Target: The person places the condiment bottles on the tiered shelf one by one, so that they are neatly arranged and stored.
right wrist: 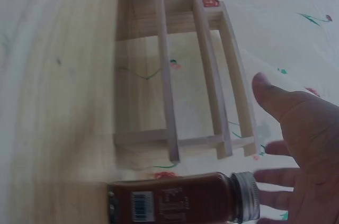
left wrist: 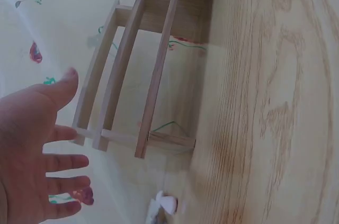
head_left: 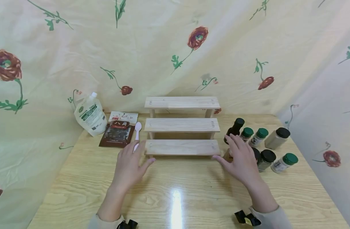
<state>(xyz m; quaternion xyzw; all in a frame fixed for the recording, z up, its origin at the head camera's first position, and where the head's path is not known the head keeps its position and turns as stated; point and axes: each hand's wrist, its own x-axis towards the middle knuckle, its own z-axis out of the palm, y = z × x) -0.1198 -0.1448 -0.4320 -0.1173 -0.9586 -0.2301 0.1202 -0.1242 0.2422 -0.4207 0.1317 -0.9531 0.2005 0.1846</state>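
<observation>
A three-step wooden rack (head_left: 182, 147) stands at the middle back of the table; the wrist views show it too (left wrist: 153, 75) (right wrist: 204, 65). My left hand (head_left: 133, 160) (left wrist: 32, 150) hovers with spread fingers by the left end of the lowest step and holds nothing. My right hand (head_left: 239, 156) (right wrist: 302, 144) is spread open at the right end, above a reddish-brown spice jar (right wrist: 180, 203) with a metal-coloured cap, standing beside the rack. Whether the fingers touch that jar I cannot tell. In the head view the hand hides most of it.
Right of the rack stand a dark bottle (head_left: 235, 128), green-capped jars (head_left: 259, 136) (head_left: 283, 162) and black-lidded jars (head_left: 276, 137) (head_left: 266, 159). On the left are a white pouch (head_left: 90, 116), a dark packet (head_left: 117, 132) and a white spoon (head_left: 137, 130) (left wrist: 167, 203). Flowered cloth walls the table.
</observation>
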